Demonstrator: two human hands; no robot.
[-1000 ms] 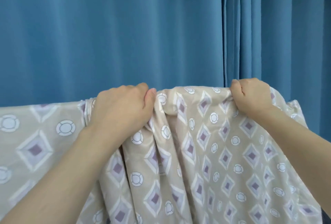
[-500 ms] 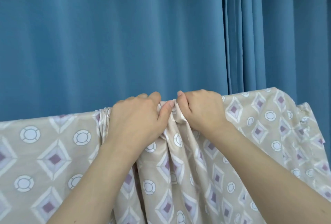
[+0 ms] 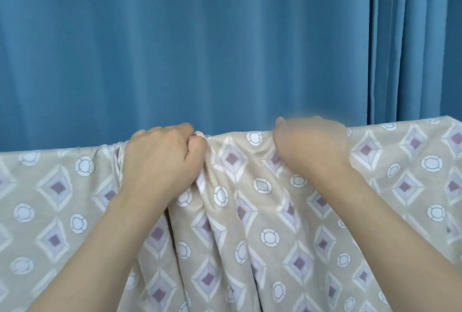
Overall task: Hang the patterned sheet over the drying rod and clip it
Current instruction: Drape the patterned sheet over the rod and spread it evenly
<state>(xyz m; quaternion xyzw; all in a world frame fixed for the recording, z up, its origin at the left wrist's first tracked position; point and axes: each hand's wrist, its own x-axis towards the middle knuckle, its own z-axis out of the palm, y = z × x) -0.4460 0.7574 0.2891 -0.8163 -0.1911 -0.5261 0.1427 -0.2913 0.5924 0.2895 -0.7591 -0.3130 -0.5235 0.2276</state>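
Already the patterned sheet is draped over a straight top line, presumably the drying rod, which the cloth hides. The left hand pinches a bunched fold at that top edge; the right hand, blurred, rests on the edge just beside it with fingers curled over the top, though whether it truly grips is unclear. Spreading looks partly done: gathers remain between and below the hands. Clipping is left. Count: one sheet, two hands, no clips visible, blue curtains behind.
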